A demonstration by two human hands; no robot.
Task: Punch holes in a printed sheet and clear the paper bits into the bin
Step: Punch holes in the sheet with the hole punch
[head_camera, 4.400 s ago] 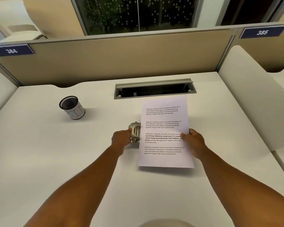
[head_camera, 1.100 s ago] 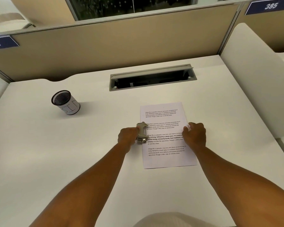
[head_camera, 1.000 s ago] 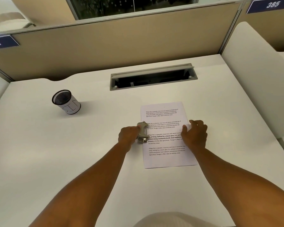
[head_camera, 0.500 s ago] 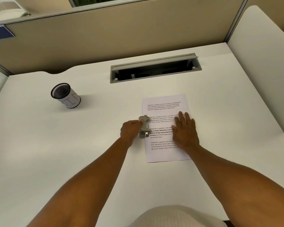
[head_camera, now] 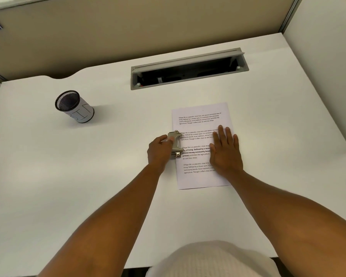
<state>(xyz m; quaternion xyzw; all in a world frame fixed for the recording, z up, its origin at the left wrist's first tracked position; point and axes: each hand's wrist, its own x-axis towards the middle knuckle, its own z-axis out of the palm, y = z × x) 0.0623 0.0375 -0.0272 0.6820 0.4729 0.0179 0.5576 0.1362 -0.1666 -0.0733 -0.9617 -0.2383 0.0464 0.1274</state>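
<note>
The printed sheet lies on the desk under the right hand, which rests flat on its right half. The hole punch sits over the sheet's left edge, directly left of that hand, and the left hand grips it from the left side. The bin stands on the desk well apart to the left of the left hand and farther back. The cable tray is sunk into the desk beyond both hands, and the partition rises behind it.
</note>
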